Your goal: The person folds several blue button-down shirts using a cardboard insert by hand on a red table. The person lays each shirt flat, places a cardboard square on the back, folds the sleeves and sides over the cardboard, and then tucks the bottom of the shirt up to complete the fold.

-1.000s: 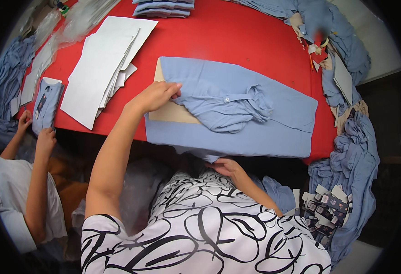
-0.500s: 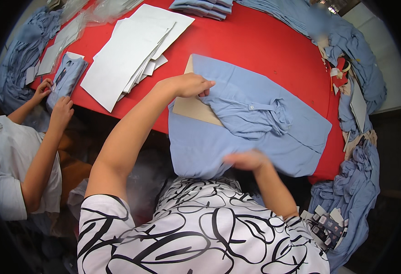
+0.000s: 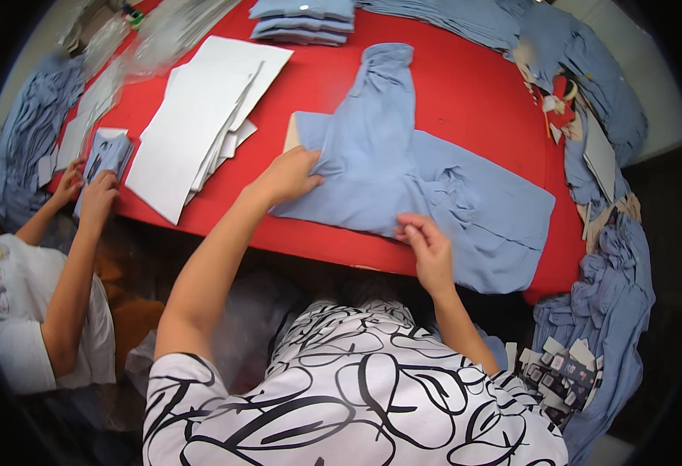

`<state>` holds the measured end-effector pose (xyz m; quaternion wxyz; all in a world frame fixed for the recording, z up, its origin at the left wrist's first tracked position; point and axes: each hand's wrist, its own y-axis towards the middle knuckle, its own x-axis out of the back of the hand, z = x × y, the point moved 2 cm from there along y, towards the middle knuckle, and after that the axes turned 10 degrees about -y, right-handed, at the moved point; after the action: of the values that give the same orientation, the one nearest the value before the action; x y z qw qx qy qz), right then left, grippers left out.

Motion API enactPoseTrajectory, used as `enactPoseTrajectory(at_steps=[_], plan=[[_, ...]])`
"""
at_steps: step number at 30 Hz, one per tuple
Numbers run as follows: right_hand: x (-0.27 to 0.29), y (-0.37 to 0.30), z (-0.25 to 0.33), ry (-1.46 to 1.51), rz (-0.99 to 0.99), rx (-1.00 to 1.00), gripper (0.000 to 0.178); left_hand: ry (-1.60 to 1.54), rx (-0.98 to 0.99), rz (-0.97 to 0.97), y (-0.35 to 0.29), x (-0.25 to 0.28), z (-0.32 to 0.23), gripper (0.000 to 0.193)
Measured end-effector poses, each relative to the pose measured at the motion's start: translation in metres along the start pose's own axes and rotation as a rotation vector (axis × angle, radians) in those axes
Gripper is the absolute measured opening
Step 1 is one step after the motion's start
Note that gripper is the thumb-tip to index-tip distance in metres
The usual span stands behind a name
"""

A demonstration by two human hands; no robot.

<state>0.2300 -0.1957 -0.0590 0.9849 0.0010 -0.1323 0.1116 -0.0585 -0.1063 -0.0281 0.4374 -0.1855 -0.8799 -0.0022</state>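
A light-blue shirt (image 3: 368, 167) lies partly folded on the table in front of me, a sleeve (image 3: 383, 85) stretched away toward the far side. A cream-coloured board (image 3: 291, 135) shows at its left edge; the rest of it is covered by cloth. My left hand (image 3: 290, 175) has its fingers closed on the shirt's left side, beside the board. At the shirt's near edge, my right hand (image 3: 428, 247) pinches the cloth between thumb and fingers. A bunched cuff (image 3: 457, 194) lies to the right of the stretched sleeve.
White sheets (image 3: 201, 109) are stacked on the red table (image 3: 465, 93) at left. Folded shirts (image 3: 302, 22) stand behind. A co-worker's hands (image 3: 96, 190) hold a small folded garment (image 3: 108, 155). Heaped blue garments (image 3: 597, 279) and dark tags (image 3: 562, 377) lie at right.
The near side of the shirt has been folded over, and its sleeve now points to the far side, covering most of the board. My left hand has shifted down and left; my right hand has risen.
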Motion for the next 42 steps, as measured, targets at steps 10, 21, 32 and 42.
enactPoseTrajectory(at_steps=[10,21,32,42], plan=[[0.068,-0.086,-0.043,-1.138,-0.509,0.104,0.026,-0.026,-0.046,-0.611,0.02,-0.046,-0.03,0.033],[0.23,-0.094,-0.035,-1.424,-0.388,-0.234,0.033,0.01,-0.05,-0.863,0.046,-0.058,0.004,0.02],[0.364,-0.003,-0.097,-0.131,-0.785,-0.236,0.013,0.074,0.158,-0.692,0.062,-0.052,-0.005,0.022],[0.32,0.049,-0.094,-1.262,-0.899,-0.506,0.021,0.114,0.09,-0.838,0.063,-0.043,0.011,0.021]])
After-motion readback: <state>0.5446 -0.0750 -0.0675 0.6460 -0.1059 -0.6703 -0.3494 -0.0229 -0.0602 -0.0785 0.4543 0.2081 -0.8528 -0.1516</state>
